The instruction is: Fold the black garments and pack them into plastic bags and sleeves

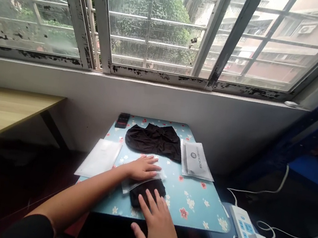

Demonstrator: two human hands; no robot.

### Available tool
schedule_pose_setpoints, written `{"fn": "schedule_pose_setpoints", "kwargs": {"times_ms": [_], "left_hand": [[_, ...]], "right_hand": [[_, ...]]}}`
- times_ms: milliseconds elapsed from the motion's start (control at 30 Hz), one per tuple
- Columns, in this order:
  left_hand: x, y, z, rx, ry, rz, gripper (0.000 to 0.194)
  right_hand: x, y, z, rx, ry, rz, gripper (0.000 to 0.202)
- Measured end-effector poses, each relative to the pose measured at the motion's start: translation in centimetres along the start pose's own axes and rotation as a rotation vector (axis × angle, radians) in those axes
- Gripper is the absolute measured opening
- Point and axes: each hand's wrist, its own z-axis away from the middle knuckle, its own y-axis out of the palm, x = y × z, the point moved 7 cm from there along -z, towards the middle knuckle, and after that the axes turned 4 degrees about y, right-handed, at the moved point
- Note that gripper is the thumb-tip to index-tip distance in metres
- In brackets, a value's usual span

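My left hand [142, 168] lies flat with fingers stretched out, pressing on a translucent plastic bag [127, 186]. A folded black cloth [136, 196] lies at the bag's near end, partly covered by it; how far it reaches inside is hidden. My right hand [158, 219] is spread, its fingertips over the cloth; whether they press on it I cannot tell. Behind my hands a black fabric garment [154, 140] is laid out flat. A packed bag with printed lettering [199, 160] sits to its right, and a white translucent bag [100, 159] is at the left edge.
Everything lies on a small blue floral table [193, 209] below a barred window [158, 26]. A small dark object [122, 120] stands at the far left corner. On the right is a power strip [245, 229] with cables. A wooden desk [6, 111] extends on the left.
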Motion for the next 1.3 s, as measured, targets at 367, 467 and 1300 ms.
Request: {"fn": "schedule_pose_setpoints", "kwargs": {"times_ms": [367, 467, 1300], "left_hand": [[-0.9, -0.4, -0.1, 0.013, 0.0, -0.065, 0.054], [-1.0, -0.6, -0.1, 0.015, 0.026, -0.087, 0.055], [-2.0, -2.2, 14.5, -0.386, -0.128, -0.24, 0.052]], "right_hand": [[-0.5, 0.9, -4.1, -0.033, 0.047, -0.02, 0.074], [-0.3, 0.5, -5.8, -0.056, 0.06, -0.016, 0.071], [-3.6, -1.6, -3.2, -0.171, 0.014, 0.091, 0.065]]}}
